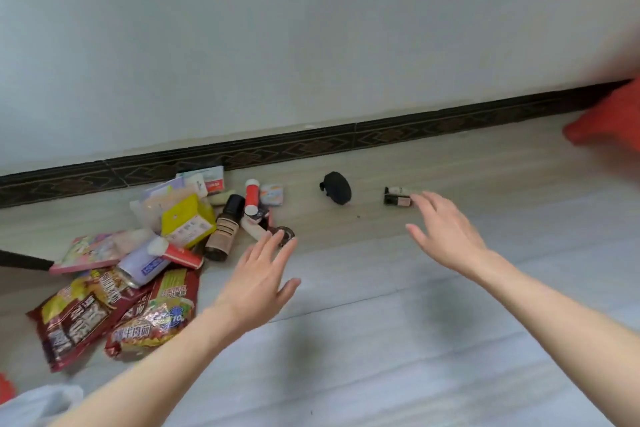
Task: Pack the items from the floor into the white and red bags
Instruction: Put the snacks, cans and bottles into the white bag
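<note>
A pile of items lies on the floor at the left: two red noodle packets [114,312], a yellow box [187,222], a brown bottle with a black cap [225,227], a red and white tube [251,197] and a pink book [93,251]. A black round pouch [336,188] and a small black and white item [397,196] lie apart to the right. My left hand [258,282] hovers open just right of the pile, fingertips near a small round dark tin [285,236]. My right hand [445,230] is open, fingertips beside the small item. A white bag [38,404] shows at the bottom left corner.
A white wall with a dark patterned skirting board [311,142] runs behind the items. A blurred red shape [609,118] fills the right edge. A dark strap or handle [24,260] lies at the far left. A bit of red [5,388] shows beside the white bag.
</note>
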